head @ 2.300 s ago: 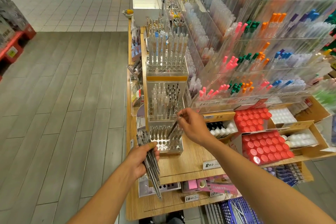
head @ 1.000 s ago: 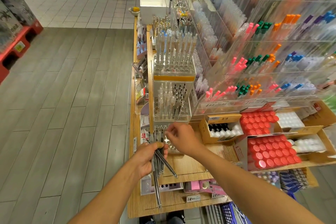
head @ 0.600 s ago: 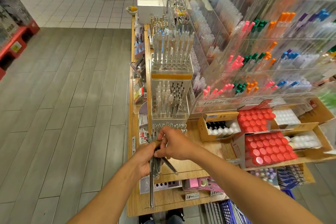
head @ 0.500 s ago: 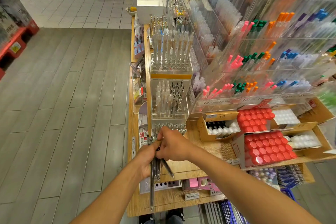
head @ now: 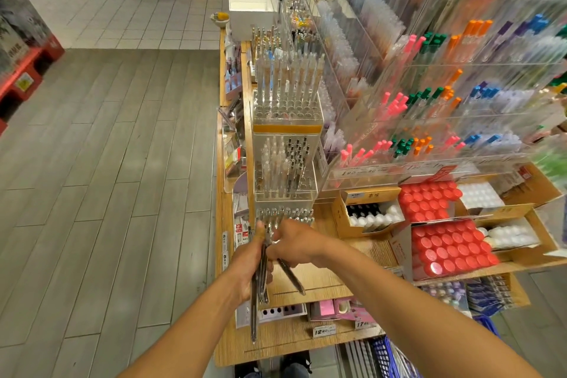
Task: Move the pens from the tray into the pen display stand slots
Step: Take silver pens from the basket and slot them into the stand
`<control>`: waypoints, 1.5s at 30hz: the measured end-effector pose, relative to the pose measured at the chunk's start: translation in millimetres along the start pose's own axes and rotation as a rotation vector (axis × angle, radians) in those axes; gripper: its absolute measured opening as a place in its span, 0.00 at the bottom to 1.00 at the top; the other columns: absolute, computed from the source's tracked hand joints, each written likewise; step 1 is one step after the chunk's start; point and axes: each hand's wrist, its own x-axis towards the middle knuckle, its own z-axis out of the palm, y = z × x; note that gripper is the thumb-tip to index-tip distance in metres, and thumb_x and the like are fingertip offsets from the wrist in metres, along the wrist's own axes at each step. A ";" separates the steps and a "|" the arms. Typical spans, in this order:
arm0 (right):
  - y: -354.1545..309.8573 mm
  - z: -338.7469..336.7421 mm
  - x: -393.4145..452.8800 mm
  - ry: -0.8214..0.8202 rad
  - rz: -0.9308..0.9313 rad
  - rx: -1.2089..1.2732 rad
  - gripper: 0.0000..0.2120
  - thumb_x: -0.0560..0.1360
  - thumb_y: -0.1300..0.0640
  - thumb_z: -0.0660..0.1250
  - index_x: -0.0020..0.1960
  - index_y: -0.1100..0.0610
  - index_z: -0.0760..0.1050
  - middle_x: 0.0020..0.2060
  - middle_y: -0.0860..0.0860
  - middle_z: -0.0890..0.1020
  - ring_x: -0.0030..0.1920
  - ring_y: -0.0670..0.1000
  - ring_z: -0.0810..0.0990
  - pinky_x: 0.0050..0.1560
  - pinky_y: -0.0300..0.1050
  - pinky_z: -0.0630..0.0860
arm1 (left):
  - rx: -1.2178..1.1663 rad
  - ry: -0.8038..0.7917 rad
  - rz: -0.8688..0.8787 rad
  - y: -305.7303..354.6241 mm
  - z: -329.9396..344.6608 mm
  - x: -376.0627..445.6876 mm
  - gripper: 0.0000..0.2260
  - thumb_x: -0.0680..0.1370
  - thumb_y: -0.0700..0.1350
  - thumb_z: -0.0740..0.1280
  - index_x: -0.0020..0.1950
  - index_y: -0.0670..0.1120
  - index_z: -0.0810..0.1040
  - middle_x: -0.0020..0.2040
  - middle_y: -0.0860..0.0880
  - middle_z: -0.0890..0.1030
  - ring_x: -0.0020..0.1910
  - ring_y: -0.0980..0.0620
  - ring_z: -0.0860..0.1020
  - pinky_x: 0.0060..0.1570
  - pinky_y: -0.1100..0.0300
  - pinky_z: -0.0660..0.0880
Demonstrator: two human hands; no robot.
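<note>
A person stands at a stationery display in a shop, both bare arms reaching forward over a wooden counter point(head: 325, 282). The left hand point(head: 249, 264) is curled round a bundle of dark pens point(head: 257, 291), held nearly upright with the longest hanging well below the fist toward the counter's front edge. The right hand point(head: 293, 242) meets it from the right, fingers bent against the top of the bundle and pinching a single pen point(head: 291, 277) that slants down and to the right, clear of the rest. Just beyond the two hands stands the clear pen display stand point(head: 285, 193), a stepped tower of perforated tiers; its lowest tier point(head: 287, 213) sits directly behind the knuckles with a row of pen tops showing, while the middle tier holds clear and black pens and the top tier a row of pale ones (the slots nearest the hands are partly hidden). To the right lie cardboard boxes of red-capped bottles point(head: 445, 245) and white-capped ones, beneath acrylic racks point(head: 429, 86) of pink, green, orange and blue markers. Grey plank flooring point(head: 107, 163) fills the left.
</note>
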 end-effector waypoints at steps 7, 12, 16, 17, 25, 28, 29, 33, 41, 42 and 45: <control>23.6 -33.6 -7.1 -0.084 0.078 0.234 0.08 0.78 0.61 0.63 0.56 0.62 0.72 0.44 0.56 0.74 0.39 0.50 0.72 0.37 0.44 0.72 | -0.150 -0.102 -0.045 11.5 -6.2 -1.1 0.20 0.70 0.57 0.72 0.51 0.44 0.74 0.29 0.48 0.74 0.20 0.55 0.69 0.17 0.65 0.68; 34.0 -42.3 0.2 0.086 0.025 0.349 0.13 0.81 0.51 0.60 0.56 0.60 0.76 0.54 0.61 0.80 0.45 0.51 0.77 0.43 0.44 0.75 | -0.136 -0.088 -0.049 13.6 -6.9 0.0 0.14 0.77 0.52 0.70 0.55 0.44 0.74 0.30 0.48 0.73 0.20 0.55 0.69 0.18 0.64 0.69; 35.9 -41.7 7.8 0.339 -0.080 0.277 0.09 0.81 0.50 0.61 0.49 0.56 0.74 0.46 0.57 0.82 0.38 0.48 0.75 0.39 0.43 0.72 | -0.161 -0.099 -0.055 14.1 -12.5 0.5 0.11 0.79 0.50 0.68 0.57 0.45 0.74 0.31 0.48 0.73 0.20 0.55 0.70 0.18 0.65 0.70; 36.3 -41.6 9.8 0.375 -0.116 0.308 0.05 0.81 0.53 0.61 0.50 0.54 0.72 0.44 0.55 0.83 0.35 0.47 0.75 0.36 0.44 0.72 | -0.167 -0.095 -0.054 14.0 -14.1 0.8 0.11 0.79 0.50 0.68 0.58 0.46 0.75 0.31 0.48 0.73 0.21 0.55 0.70 0.18 0.64 0.70; 26.6 -34.8 17.4 0.476 -0.265 0.311 0.08 0.82 0.51 0.58 0.54 0.56 0.70 0.45 0.51 0.83 0.37 0.48 0.81 0.39 0.42 0.80 | -0.180 -0.065 -0.062 11.3 -25.3 7.9 0.11 0.78 0.50 0.69 0.55 0.45 0.75 0.30 0.48 0.73 0.21 0.55 0.70 0.18 0.64 0.71; 24.7 -31.8 21.3 0.482 -0.287 0.067 0.09 0.83 0.52 0.56 0.52 0.56 0.71 0.49 0.53 0.78 0.47 0.53 0.79 0.51 0.47 0.77 | -0.186 -0.069 -0.061 10.2 -27.7 10.4 0.11 0.78 0.50 0.69 0.56 0.45 0.75 0.31 0.48 0.73 0.21 0.55 0.70 0.18 0.63 0.71; 25.6 -31.4 23.0 0.479 -0.290 0.004 0.09 0.83 0.52 0.56 0.53 0.57 0.71 0.51 0.52 0.76 0.50 0.52 0.77 0.55 0.47 0.75 | -0.186 -0.071 -0.060 10.2 -28.3 10.8 0.11 0.78 0.50 0.69 0.55 0.45 0.75 0.31 0.48 0.73 0.21 0.55 0.70 0.18 0.63 0.71; 29.7 -33.1 28.3 0.451 -0.316 -0.136 0.15 0.82 0.57 0.60 0.68 0.56 0.69 0.59 0.50 0.72 0.57 0.48 0.74 0.63 0.44 0.71 | -0.186 -0.068 -0.060 10.3 -30.2 12.5 0.11 0.79 0.50 0.68 0.55 0.44 0.75 0.31 0.48 0.73 0.22 0.55 0.70 0.18 0.63 0.71; 40.2 -28.1 39.8 0.484 -0.293 -0.344 0.06 0.81 0.58 0.62 0.57 0.54 0.68 0.48 0.48 0.75 0.47 0.49 0.76 0.44 0.41 0.70 | -0.201 -0.062 -0.057 9.9 -33.3 14.1 0.13 0.78 0.49 0.69 0.61 0.45 0.75 0.31 0.47 0.74 0.22 0.55 0.71 0.19 0.62 0.72; 40.5 -27.8 41.3 0.485 -0.292 -0.364 0.04 0.81 0.56 0.61 0.55 0.53 0.69 0.45 0.48 0.75 0.45 0.49 0.75 0.42 0.42 0.69 | -0.201 -0.059 -0.058 10.4 -33.4 14.3 0.14 0.78 0.49 0.69 0.61 0.45 0.75 0.31 0.47 0.74 0.22 0.55 0.71 0.19 0.62 0.72; 43.1 -26.4 43.2 0.528 -0.319 -0.400 0.03 0.80 0.56 0.64 0.52 0.55 0.74 0.43 0.48 0.76 0.46 0.51 0.76 0.42 0.42 0.66 | -0.202 -0.045 -0.055 11.8 -32.1 13.4 0.14 0.77 0.49 0.69 0.60 0.45 0.76 0.31 0.47 0.75 0.22 0.55 0.71 0.19 0.62 0.72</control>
